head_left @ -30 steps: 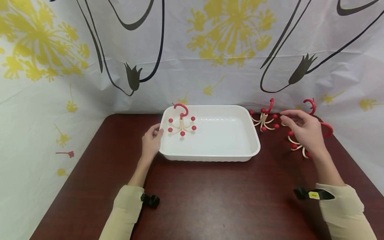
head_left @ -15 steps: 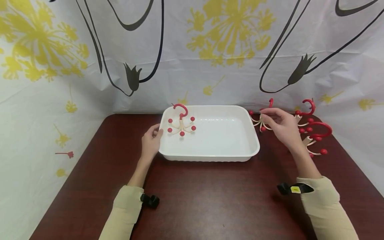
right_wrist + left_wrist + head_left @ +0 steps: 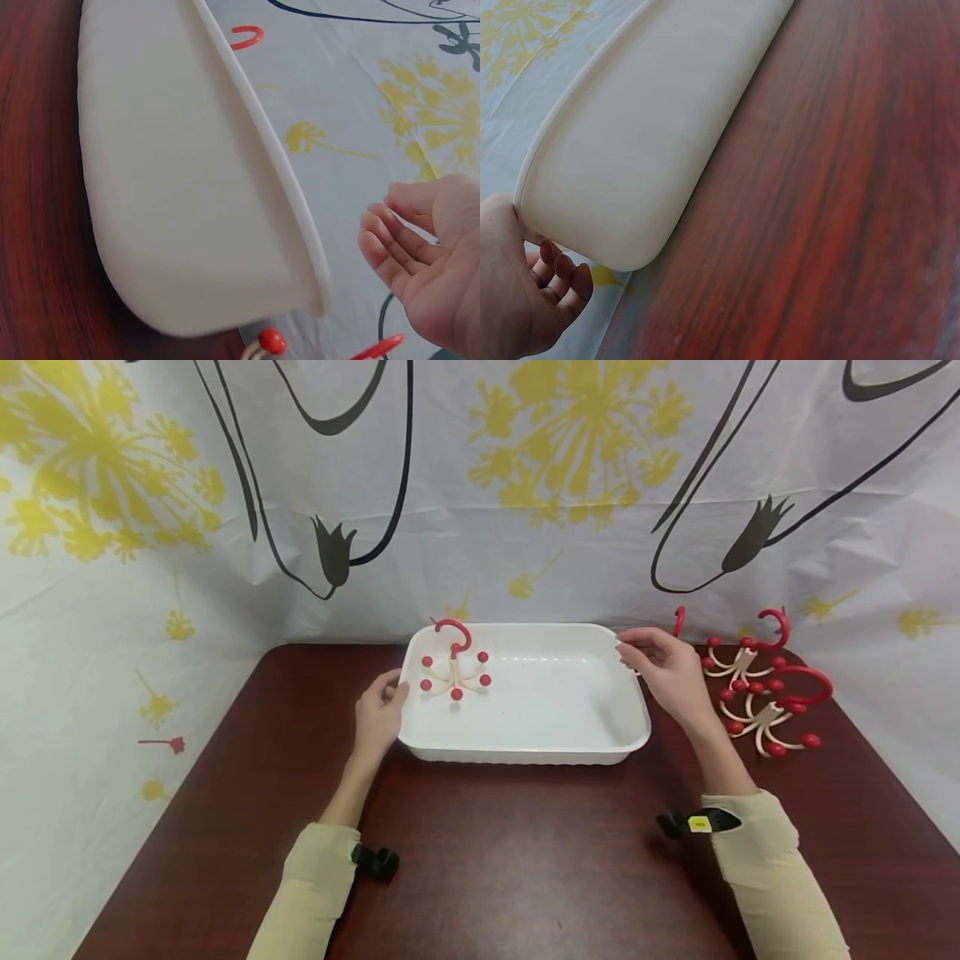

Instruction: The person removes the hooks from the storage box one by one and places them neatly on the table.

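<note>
A white rectangular tray [image 3: 525, 757] stands on the table, its left rim held by my left hand [image 3: 378, 714]. In the left wrist view, the thumb lies over the rim while the fingers curl below it. My right hand [image 3: 663, 672] is over the tray's right rim, fingers loosely bent. The right wrist view has this hand apart from the rim with nothing in it. Inside the tray at left is a hanger [image 3: 453, 670] with a red hook and cream arms tipped with red balls. Another hanger [image 3: 679, 620] is mostly hidden behind the right hand.
Two similar hangers, one farther back [image 3: 744, 662] and one nearer [image 3: 767, 717], lie on the dark wooden table [image 3: 525, 860] at right. A white cloth [image 3: 450, 560] with yellow and black plant prints stands behind the table and along its sides.
My right hand has moved left from above the right-hand hangers to the tray's right rim, uncovering two hangers. The left hand and tray have stayed in place.
</note>
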Motion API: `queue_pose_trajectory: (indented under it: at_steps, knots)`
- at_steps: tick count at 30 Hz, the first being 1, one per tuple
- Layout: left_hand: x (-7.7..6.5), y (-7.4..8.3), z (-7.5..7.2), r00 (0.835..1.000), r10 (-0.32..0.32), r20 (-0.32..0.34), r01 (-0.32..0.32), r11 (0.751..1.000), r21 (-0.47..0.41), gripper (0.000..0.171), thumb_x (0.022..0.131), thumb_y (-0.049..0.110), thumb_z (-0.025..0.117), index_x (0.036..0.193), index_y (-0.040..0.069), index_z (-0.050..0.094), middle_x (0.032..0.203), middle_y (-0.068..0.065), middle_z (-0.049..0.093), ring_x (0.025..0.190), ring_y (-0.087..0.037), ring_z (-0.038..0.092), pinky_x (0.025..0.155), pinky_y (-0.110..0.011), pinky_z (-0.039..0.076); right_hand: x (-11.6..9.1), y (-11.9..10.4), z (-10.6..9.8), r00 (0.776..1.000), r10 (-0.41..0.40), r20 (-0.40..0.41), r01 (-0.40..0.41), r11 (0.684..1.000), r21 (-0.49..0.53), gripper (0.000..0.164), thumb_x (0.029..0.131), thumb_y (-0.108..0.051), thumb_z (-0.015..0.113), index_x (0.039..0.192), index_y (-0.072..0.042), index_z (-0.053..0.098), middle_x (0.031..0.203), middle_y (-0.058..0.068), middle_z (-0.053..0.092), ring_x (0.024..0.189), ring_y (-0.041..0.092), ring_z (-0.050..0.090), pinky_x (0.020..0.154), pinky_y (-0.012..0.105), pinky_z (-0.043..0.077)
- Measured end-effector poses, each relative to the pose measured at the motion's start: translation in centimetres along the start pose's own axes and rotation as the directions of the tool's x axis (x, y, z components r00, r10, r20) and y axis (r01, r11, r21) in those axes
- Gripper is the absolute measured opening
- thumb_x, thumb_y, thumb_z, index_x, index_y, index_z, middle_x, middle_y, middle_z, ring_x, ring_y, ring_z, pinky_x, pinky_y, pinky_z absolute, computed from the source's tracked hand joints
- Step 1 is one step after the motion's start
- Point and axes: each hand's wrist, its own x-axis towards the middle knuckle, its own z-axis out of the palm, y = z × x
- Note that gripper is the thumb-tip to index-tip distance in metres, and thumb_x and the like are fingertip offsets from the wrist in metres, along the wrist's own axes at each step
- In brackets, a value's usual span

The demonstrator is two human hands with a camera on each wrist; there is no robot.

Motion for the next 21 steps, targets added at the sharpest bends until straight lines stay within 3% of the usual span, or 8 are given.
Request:
queue_pose_trajectory:
  at_steps: [3,16,21]
  knots:
    - [0.0,0.0,0.0,1.0,-0.003,0.003,0.003,1.0,-0.001,0.036,0.103,0.021,0.057,0.134,0.003,0.063,0.092,-0.018,0.065,0.08,-0.029,0.061,0.066,-0.028,0.047,0.1,-0.4,0.9,1.0,-0.023,0.011,0.023,1.0,0.006,0.027,0.097,-0.016,0.069,0.118,0.0,0.07,0.103,0.013,0.071,0.082,0.004,0.067,0.075,0.016,0.053]
    - [0.0,0.0,0.1,1.0,-0.005,-0.005,0.005,1.0,0.004,0.036,0.103,0.02,0.057,0.134,0.003,0.063,0.093,-0.017,0.064,0.081,-0.028,0.061,0.066,-0.026,0.047,0.9,-1.5,5.3,0.987,-0.128,0.097,0.133,0.99,-0.041,0.023,0.098,-0.013,0.068,0.117,-0.002,0.07,0.103,0.014,0.072,0.085,0.005,0.064,0.076,0.015,0.049]
    - [0.0,-0.1,0.2,1.0,0.01,-0.013,-0.01,1.0,0.007,0.035,0.103,0.02,0.058,0.133,0.002,0.064,0.09,-0.017,0.063,0.078,-0.028,0.06,0.064,-0.027,0.045,1.2,-2.0,7.1,0.981,-0.151,0.119,0.154,0.988,-0.012,0.022,0.097,-0.011,0.069,0.115,0.0,0.07,0.104,0.014,0.072,0.089,0.015,0.066,0.079,0.018,0.049]
